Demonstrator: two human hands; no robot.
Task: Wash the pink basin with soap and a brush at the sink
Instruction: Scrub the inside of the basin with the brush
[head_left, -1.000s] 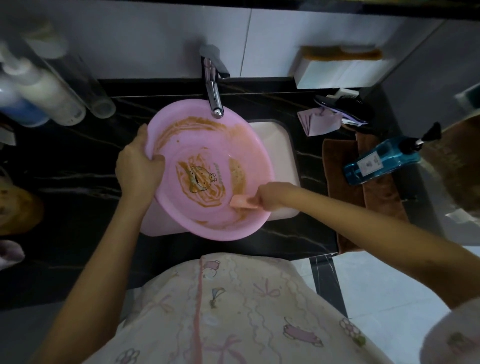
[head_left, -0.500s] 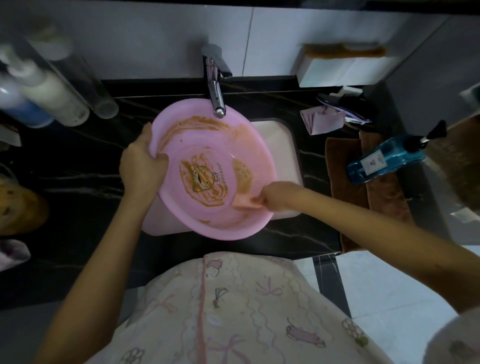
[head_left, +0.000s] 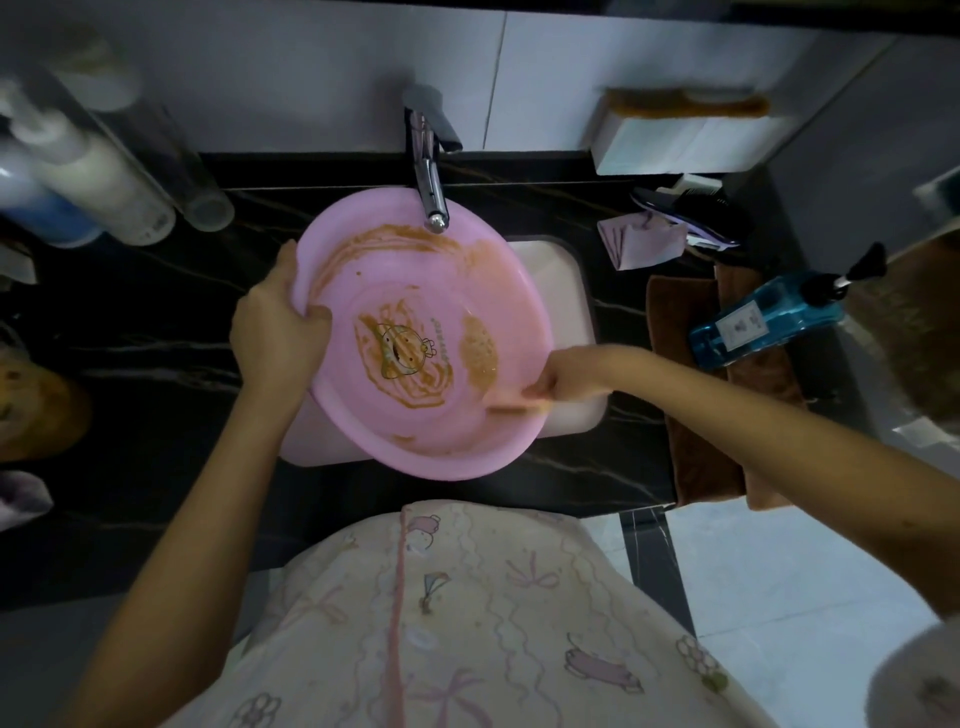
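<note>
Looking down past a pale printed garment (head_left: 441, 623) onto a black veined counter (head_left: 156, 364) in dim light, with white floor tile (head_left: 779, 571) showing at the near right. Lying over the counter's right end: a brown towel (head_left: 696, 441), carrying a blue pump bottle (head_left: 763, 322) on its side.

Clamping the left rim of the pink basin (head_left: 410, 280) with the left grip (head_left: 275, 338), hooking the thumb over the edge into the bowl. Curling the right grip (head_left: 571, 374) round a small pink scrubber (head_left: 514, 405) and pressing it against the basin's inner wall at the near right.

Sitting over the white sink (head_left: 563, 291), just under the spout of the chrome faucet (head_left: 428, 192).

Smearing the scrubber with motion, too much for telling brush from pad. Hiding most of the sink beneath the basin. Running out of view at the far left: pale bottles (head_left: 104, 192), blurred and cut off by the edge.

Showing round, shallow and glossy pink, streaked with brown-orange grime along the far wall, in a patch on the right wall, and in loops across the bottom around a small cartoon print.

Rising behind it all: a white tiled wall (head_left: 311, 78).
</note>
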